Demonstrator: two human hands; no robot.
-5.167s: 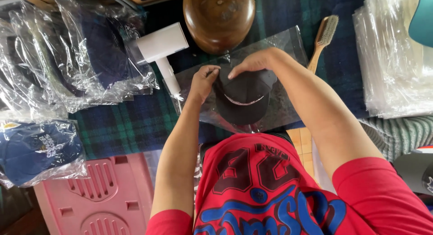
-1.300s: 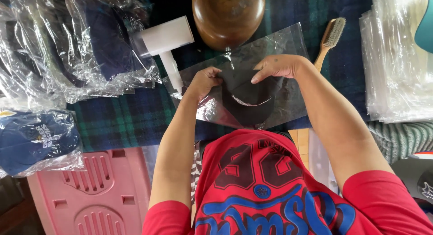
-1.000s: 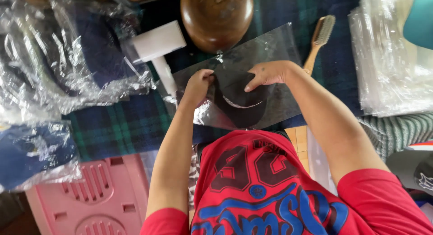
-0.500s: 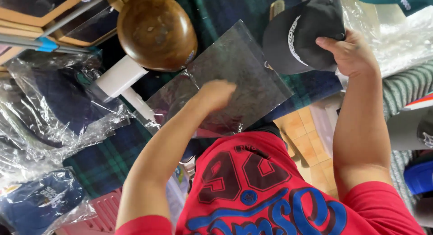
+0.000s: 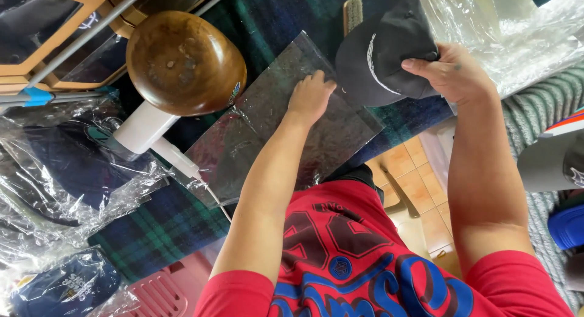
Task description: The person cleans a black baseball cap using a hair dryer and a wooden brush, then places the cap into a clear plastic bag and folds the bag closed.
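My right hand (image 5: 451, 70) grips a black cap (image 5: 380, 52) with white stitching by its crown, holding it up at the upper right. A clear plastic bag (image 5: 274, 116) lies flat on the dark plaid cloth (image 5: 164, 226), and my left hand (image 5: 310, 97) rests on its far right part with fingers curled close to the cap's brim. The bag looks empty.
A round wooden hat block (image 5: 182, 61) stands beyond the bag, with a white handheld device (image 5: 152, 131) beside it. Bagged dark caps (image 5: 67, 177) pile at the left, a bagged blue cap (image 5: 67, 286) lower left. A wooden brush (image 5: 353, 13) and stacked clear bags (image 5: 517, 37) lie at the top right. A pink plastic piece (image 5: 164, 289) sits below the cloth.
The cap, earlier lying on the bag under both hands, has been lifted off to the upper right by my right hand. My left hand has slid across the bag toward the cap. The view swung right.
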